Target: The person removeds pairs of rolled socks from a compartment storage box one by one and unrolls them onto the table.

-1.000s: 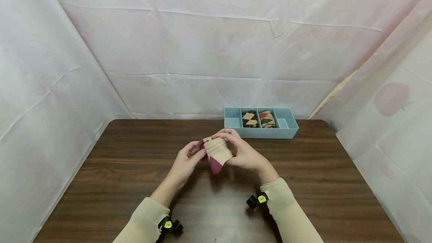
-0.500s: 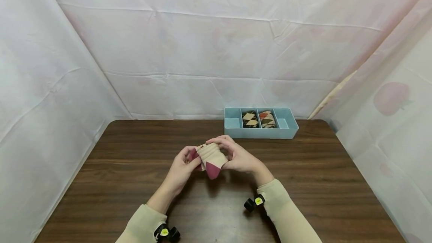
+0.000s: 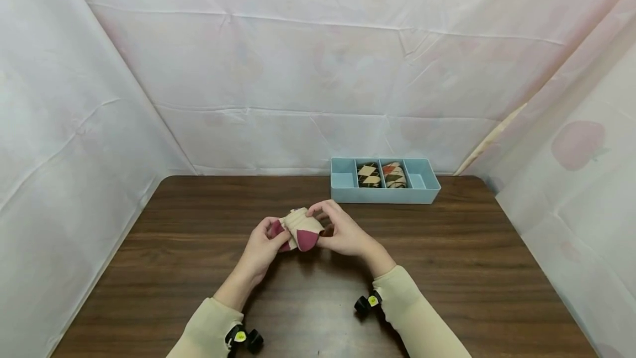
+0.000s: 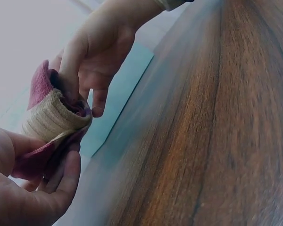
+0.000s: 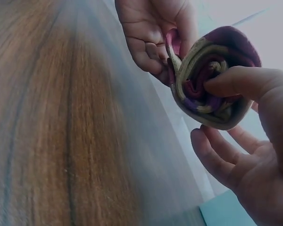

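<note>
A rolled pair of socks [image 3: 304, 227], beige with maroon patches, is held above the table between both hands. My left hand [image 3: 260, 247] pinches a maroon flap at the roll's left side between thumb and fingers. At the other end, my right hand [image 3: 343, 232] holds the roll, index finger on top and thumb low. In the right wrist view, the right thumb pokes into the coiled end of the sock roll [image 5: 193, 110], where beige, maroon and some purple layers show. The left wrist view has the ribbed beige band [image 4: 54, 120] facing the camera.
A light blue divided box [image 3: 382, 196] stands at the back of the brown wooden table [image 3: 208, 203]. Two middle compartments hold an argyle sock roll each, one dark [image 3: 369, 175] and one with orange [image 3: 394, 175]. Pale cloth [image 3: 318, 70] hangs behind and at both sides.
Both hands have shifted left with the sock roll and slightly toward me. The roll has turned a little, its maroon patch pointing less steeply down.
</note>
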Action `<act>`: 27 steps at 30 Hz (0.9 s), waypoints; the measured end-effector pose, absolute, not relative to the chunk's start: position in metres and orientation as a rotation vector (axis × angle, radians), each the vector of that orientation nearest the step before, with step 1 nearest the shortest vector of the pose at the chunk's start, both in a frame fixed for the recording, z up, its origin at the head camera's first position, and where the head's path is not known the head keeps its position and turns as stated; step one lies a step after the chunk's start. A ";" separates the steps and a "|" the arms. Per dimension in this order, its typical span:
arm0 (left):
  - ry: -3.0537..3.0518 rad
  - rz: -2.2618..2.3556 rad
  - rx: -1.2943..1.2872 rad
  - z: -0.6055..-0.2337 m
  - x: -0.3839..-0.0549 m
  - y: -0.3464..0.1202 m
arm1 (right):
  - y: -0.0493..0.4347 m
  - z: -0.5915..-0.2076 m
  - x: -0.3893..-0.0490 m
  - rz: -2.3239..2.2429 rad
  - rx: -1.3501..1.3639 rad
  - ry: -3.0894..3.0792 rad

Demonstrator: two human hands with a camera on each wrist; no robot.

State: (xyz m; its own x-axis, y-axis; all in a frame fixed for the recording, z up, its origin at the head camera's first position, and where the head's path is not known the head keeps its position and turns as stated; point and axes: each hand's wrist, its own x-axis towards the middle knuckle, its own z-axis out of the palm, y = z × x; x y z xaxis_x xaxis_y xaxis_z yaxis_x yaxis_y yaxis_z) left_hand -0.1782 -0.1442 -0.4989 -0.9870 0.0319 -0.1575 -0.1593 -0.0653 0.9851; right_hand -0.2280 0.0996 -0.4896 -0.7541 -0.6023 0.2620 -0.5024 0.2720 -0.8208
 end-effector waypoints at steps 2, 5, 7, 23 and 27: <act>2.043 2.198 -0.150 -0.499 -0.179 -0.144 | 0.100 -0.489 -0.228 -1.490 -1.077 2.419; 2.002 2.229 -0.165 -0.500 -0.180 -0.144 | 0.101 -0.487 -0.227 -1.464 -1.120 2.389; 1.969 2.254 -0.177 -0.502 -0.181 -0.144 | 0.101 -0.485 -0.227 -1.427 -1.157 2.389; 1.995 2.158 -0.190 -0.497 -0.181 -0.153 | 0.078 -0.487 -0.215 -1.348 -0.985 2.605; 2.022 2.102 -0.194 -0.493 -0.173 -0.162 | 0.070 -0.490 -0.212 -1.356 -0.988 2.603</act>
State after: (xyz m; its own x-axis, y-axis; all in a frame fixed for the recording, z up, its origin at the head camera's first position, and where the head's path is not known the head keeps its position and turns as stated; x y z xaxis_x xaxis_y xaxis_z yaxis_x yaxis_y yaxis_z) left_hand -0.1735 -0.1621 -0.4934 -0.9674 0.0655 -0.2446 -0.2470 -0.0306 0.9685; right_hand -0.2122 0.0696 -0.4897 -0.7954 -0.5557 0.2420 -0.5167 0.4129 -0.7500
